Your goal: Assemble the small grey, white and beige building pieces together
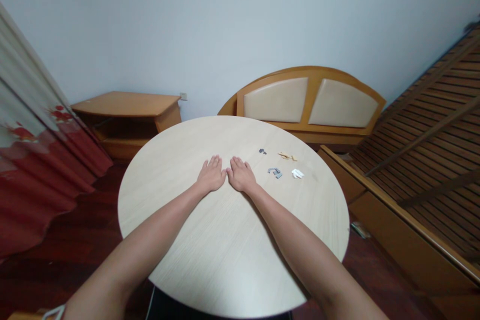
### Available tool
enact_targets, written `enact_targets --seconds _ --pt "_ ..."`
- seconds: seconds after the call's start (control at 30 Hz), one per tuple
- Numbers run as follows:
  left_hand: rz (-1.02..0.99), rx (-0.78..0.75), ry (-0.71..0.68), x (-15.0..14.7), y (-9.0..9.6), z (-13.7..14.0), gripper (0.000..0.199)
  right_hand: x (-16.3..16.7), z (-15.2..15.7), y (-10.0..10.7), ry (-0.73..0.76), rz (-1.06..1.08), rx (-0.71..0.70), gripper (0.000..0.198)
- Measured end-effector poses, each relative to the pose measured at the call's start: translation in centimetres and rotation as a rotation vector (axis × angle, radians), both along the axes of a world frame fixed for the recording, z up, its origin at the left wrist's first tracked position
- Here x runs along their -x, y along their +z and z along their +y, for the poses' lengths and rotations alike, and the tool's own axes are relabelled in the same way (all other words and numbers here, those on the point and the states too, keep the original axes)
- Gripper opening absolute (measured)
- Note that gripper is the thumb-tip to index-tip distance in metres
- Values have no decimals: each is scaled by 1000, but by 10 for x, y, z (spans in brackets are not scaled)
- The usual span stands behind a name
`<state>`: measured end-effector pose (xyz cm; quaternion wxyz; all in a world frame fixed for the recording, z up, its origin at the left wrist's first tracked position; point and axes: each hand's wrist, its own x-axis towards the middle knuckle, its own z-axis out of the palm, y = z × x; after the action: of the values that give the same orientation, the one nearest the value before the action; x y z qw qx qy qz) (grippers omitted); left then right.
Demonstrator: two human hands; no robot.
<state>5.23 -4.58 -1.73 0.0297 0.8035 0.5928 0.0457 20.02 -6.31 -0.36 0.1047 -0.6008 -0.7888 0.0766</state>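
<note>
My left hand [211, 174] lies palm down on the round pale table [225, 245], holding nothing. Beside it my right hand [241, 174] rests flat in the same way, the two thumbs close together. To the right of my right hand are small piles of parts, too small to name exactly. Grey pieces [276, 173] are nearest to it, with white pieces [297, 173] farther right. Behind these lie a few dark pieces [262, 151] and a group of tan pieces [287, 156].
A low wooden cabinet [131, 104] stands against the wall at the back left, near a red and white curtain [48, 170]. Behind the table is a padded headboard [275, 100]. A slatted wooden bed frame [431, 135] takes up the right side.
</note>
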Motion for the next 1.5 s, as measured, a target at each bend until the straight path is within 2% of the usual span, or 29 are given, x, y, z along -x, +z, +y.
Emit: enact_targets --seconds 0.3,0.43,0.53,0.6,0.73,0.83,0.93,1.07,1.27,1.4,1.5 --pt "-4 9 -9 1 2 -1 65 1 3 -2 7 -12 21 61" --pt "-43 -51 -18 3 6 -4 58 -10 -18 -2 137 -16 12 61" --pt "-91 -129 -38 4 11 -5 48 -42 -42 -5 201 -26 -79 58" --pt "-119 -147 -47 5 14 -6 42 -78 -54 -7 127 -41 -163 62" --pt "-138 -141 -52 4 17 -6 37 -168 -53 -17 -215 -66 -222 87" --pt "-140 -131 -40 4 19 -6 36 -219 -31 -26 -427 -7 -169 91" --pt "-143 -119 -34 4 22 -6 34 -241 4 -32 -497 50 -101 92" --pt "-154 -120 -44 6 24 -4 34 -233 57 -30 -477 144 -50 87" --pt "-184 -119 -40 10 20 3 31 -190 118 -26 -211 252 3 77" --pt "-203 -109 -42 11 19 5 31 -155 133 -20 -27 320 35 66" --pt "-214 -109 -46 13 19 6 31 -132 123 -10 176 334 41 58"
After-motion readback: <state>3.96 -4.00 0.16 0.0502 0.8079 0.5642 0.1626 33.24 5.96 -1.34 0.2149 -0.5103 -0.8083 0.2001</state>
